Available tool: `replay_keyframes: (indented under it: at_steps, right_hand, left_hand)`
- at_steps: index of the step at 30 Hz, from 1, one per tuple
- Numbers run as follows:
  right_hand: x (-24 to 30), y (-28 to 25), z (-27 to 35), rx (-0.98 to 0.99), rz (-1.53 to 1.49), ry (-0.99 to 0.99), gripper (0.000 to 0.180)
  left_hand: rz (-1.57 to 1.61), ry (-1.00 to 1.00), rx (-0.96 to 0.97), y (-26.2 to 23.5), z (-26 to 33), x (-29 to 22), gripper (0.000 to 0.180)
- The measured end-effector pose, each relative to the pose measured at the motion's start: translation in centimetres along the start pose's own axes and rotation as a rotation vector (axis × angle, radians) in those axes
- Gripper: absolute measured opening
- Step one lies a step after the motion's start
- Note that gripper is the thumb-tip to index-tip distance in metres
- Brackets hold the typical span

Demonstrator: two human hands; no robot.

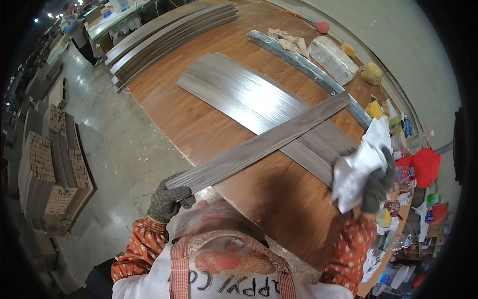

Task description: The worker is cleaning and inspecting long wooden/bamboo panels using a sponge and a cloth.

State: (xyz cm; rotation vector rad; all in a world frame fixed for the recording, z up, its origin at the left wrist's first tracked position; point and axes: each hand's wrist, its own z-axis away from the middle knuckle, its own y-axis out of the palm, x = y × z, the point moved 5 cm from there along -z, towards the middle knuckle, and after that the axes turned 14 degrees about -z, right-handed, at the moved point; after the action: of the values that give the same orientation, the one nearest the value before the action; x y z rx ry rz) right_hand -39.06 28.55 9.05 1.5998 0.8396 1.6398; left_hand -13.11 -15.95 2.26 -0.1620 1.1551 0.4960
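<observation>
My left hand [169, 200], in a dark grey knitted glove, grips the near end of a long grey wood-grain plank [269, 142]. The plank slants away to the far right, lying across a flat group of similar planks [234, 92] whose surface reflects the light. A bunched white cloth [348, 177] is in my gloved right hand [378, 187], at the right side of the brown wooden table [209, 134]. Motion blurs the cloth and this hand, and the fingers are partly hidden. The cloth is over the near right end of the flat planks.
Stacked planks [169, 37] stand at the table's far left. Along the right lie a grey metal bar [298, 62], a wrapped block [332, 60], yellow sponges [374, 109] and a red cloth [425, 167]. More plank stacks [57, 169] sit on the floor left; a person [77, 32] stands beyond.
</observation>
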Motion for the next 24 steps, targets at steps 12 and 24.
replay_keyframes:
  at_steps: [12,24]
  right_hand:
    - [-27.6,21.3,10.9,1.199,1.318,-0.763,0.016]
    - [-22.4,15.2,-0.8,1.044,1.745,-0.514,0.055]
  left_hand:
    - [-0.22,-0.018,0.042,-4.0,-1.8,0.6,0.042]
    - [-0.057,-0.018,0.132,-10.4,-4.6,-0.9,0.039]
